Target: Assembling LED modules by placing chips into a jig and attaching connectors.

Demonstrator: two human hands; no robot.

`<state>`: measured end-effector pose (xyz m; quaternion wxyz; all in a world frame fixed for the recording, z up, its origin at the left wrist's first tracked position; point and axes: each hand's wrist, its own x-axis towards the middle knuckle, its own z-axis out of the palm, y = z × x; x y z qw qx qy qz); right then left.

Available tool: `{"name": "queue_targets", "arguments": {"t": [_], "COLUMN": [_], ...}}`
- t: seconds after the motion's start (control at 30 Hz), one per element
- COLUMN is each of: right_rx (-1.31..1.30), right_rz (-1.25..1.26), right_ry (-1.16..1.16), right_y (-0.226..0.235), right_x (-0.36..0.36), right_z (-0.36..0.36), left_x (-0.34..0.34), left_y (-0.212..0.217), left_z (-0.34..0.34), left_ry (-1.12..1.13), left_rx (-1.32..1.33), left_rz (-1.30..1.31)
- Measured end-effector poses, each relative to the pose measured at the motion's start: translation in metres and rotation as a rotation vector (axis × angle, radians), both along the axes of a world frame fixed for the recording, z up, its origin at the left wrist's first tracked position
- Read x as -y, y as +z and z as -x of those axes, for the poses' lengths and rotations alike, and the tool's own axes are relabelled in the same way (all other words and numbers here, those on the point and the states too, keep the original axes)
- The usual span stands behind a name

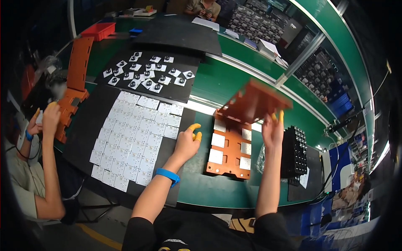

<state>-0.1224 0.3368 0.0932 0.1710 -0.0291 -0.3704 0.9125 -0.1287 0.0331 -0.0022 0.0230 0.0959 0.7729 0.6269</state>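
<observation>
Right hand (273,129) is up off the surface, fingers closed on the near edge of an orange cover plate (252,101), yellow finger cots showing; the plate is tilted in mid-air, motion-blurred, right above the orange jig (228,150) it seems to pair with. Left hand (187,142) is open and holding nothing, fingers loosely curled, cots on two fingertips, hovering between the jig and the sheet of white squares (134,138), so it looks parked near the stock. The jig lies flat on the green surface (217,83), with five white squares seated in its pockets that I can count; the raised plate hides the far end, so there may be more. The white squares sit in a tight grid on a black mat (90,125), about ten rows of four or five, too many to count exactly. Beyond them is a second black mat (167,94) with roughly twenty small white boards carrying dark round parts (146,75), spread loosely, likely a different stage. A black block of stacked parts (294,152) stands just right of the right forearm, count unreadable. At left, a second person's hand (50,119), also in yellow cots, is at another orange jig (73,90). A red bin (99,30) sits far back, and a third person (204,7) sits at the far end. Orange fixtures visible: three.
</observation>
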Motion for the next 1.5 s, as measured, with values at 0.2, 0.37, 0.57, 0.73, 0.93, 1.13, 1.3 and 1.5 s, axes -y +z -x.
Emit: {"name": "queue_targets", "arguments": {"t": [0.2,0.37,0.57,0.73,0.93,1.13,1.3,1.5], "right_rx": [0.211,0.266,0.444,0.439,0.571,0.589,0.549,0.519], "right_rz": [-0.383,-0.299,-0.419,-0.337,-0.395,-0.365,-0.349,-0.289], "right_ry": [-0.036,0.012,-0.139,-0.057,0.166,0.089,-0.002,-0.065], "right_y": [-0.027,-0.036,-0.066,-0.081,-0.084,-0.098,-0.103,-0.1], "right_x": [0.045,0.026,0.023,0.034,0.022,0.02,0.021,0.02], "right_z": [-0.153,-0.233,-0.215,-0.153,-0.095,-0.082,-0.053,-0.018], "left_x": [-0.005,-0.011,-0.011,-0.012,-0.01,-0.011,-0.011,-0.012], "left_y": [-0.011,-0.006,-0.004,-0.001,0.003,0.0,0.004,0.006], "left_z": [0.005,0.005,0.002,-0.002,-0.003,0.001,0.0,0.001], "left_ry": [0.039,0.017,0.051,0.042,0.034,0.015,0.027,0.01], "left_rx": [-0.081,0.004,-0.108,-0.107,-0.11,-0.079,-0.051,-0.054], "left_rz": [-0.006,-0.014,0.029,0.059,0.061,0.144,0.112,0.102]}}
